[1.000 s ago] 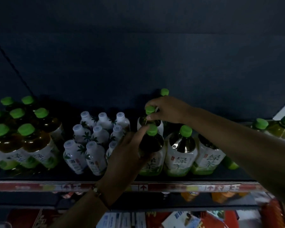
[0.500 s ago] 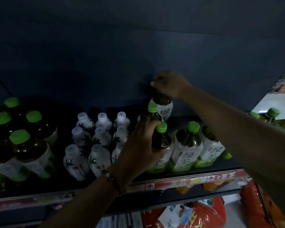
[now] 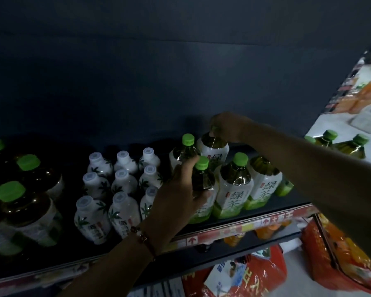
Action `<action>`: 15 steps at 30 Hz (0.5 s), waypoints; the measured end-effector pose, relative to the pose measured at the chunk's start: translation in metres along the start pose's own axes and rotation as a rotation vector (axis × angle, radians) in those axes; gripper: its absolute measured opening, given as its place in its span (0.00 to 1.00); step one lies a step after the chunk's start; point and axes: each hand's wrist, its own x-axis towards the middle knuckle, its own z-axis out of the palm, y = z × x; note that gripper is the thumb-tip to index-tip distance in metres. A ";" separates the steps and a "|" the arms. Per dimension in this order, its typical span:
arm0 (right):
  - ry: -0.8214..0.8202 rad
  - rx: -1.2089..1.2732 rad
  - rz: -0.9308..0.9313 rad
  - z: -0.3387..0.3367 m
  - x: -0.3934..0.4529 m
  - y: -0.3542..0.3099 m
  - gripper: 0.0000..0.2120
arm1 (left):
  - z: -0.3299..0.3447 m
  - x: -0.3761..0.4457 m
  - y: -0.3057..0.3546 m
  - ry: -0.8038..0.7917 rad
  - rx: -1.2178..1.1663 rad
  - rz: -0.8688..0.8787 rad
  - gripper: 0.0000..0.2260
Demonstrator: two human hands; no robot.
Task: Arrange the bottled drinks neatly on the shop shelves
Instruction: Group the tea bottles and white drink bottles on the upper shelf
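Green-capped green tea bottles stand in rows on a dark shelf [image 3: 272,213]. My left hand [image 3: 180,191] wraps the neck and shoulder of the front green tea bottle [image 3: 204,183]. My right hand [image 3: 227,125] grips the cap of a back-row green tea bottle [image 3: 214,148], held slightly above its neighbours and tilted. Another green tea bottle [image 3: 185,151] stands just left of it, and two more [image 3: 234,181] stand to the right in the front row.
Several white-capped small bottles [image 3: 120,179] fill the shelf's middle. Larger green-capped bottles [image 3: 26,189] crowd the left. More green tea bottles [image 3: 338,142] stand at far right. Orange drinks [image 3: 266,229] and red bags [image 3: 248,275] sit below the shelf.
My right hand left the middle bottle's cap, took the back bottle by its cap and raised it. My left hand stays on the front bottle. The view shifted right.
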 end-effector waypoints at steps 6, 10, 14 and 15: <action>-0.024 0.073 -0.056 -0.006 -0.033 0.004 0.14 | 0.001 -0.003 -0.001 -0.009 -0.062 -0.023 0.35; -0.006 0.108 -0.056 -0.001 -0.047 0.005 0.15 | 0.003 -0.004 -0.001 -0.006 -0.114 -0.035 0.35; -0.014 0.243 -0.006 0.001 -0.057 0.009 0.20 | 0.005 -0.005 -0.002 -0.011 -0.119 -0.030 0.34; -0.024 0.280 -0.001 -0.001 -0.062 0.009 0.22 | 0.005 -0.006 -0.002 -0.009 -0.122 -0.030 0.34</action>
